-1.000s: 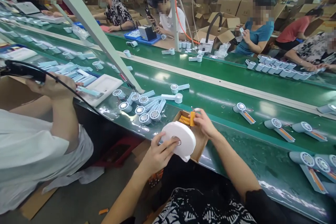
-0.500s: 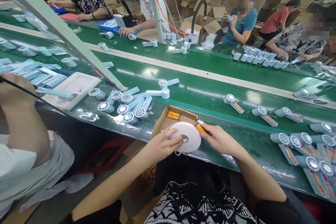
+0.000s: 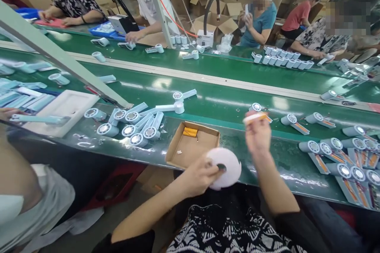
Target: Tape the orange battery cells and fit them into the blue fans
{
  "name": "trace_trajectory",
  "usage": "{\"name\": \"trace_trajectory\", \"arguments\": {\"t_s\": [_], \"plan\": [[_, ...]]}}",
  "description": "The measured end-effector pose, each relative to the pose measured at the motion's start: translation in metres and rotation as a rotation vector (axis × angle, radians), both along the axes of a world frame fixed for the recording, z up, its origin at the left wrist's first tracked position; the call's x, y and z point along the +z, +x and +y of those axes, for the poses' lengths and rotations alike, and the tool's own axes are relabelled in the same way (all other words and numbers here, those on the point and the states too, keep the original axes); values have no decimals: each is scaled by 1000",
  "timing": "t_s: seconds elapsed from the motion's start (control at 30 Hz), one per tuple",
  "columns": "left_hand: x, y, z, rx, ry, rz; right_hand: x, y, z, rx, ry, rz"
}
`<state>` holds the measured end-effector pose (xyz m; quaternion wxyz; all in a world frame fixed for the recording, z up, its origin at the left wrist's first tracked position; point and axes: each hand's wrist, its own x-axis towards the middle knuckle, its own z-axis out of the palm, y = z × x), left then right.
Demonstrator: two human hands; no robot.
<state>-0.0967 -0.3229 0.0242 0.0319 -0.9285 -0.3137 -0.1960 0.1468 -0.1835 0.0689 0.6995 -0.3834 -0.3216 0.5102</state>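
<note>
The left hand (image 3: 202, 176) gripped a round white roll of tape (image 3: 230, 169) by its centre hole. Right of it, the raised right hand (image 3: 259, 136) pinched a flat orange-and-white piece (image 3: 254, 117). A shallow brown cardboard box (image 3: 204, 153) sat just beyond the left hand, an orange rectangular pack (image 3: 190, 131) inside its far left corner.

glossy green work surface (image 3: 208, 87), matt brown cardboard box (image 3: 190, 150), smooth pale-blue plastic-looking fan bodies (image 3: 108, 129)
</note>
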Motion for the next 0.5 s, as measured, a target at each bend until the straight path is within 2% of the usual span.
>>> {"name": "trace_trajectory", "arguments": {"t_s": [0.03, 0.07, 0.13, 0.2, 0.3, 0.33, 0.4, 0.5], "plan": [[0, -6, 4, -29, -41, 9, 12, 18, 18, -125, 99, -11], [0, -15, 12, -2, -88, 12, 22, 34, 33, -209, 178, -37], [3, -40, 35, 140, -182, 0, 29, 57, 47, -223, 233, -80], [7, -69, 64, 230, -291, -10, 17, 67, 38, -150, 175, -116], [13, -100, 115, 200, -487, -32, -22, 70, 5, -74, -15, -161], [15, -105, 135, 229, -528, -29, -34, 71, -4, -72, -72, -171], [16, -108, 178, 401, -536, 14, -48, 76, -14, -80, -139, -185], [12, -102, 246, 724, -474, 128, -44, 90, -9, -108, -124, -204]]}}
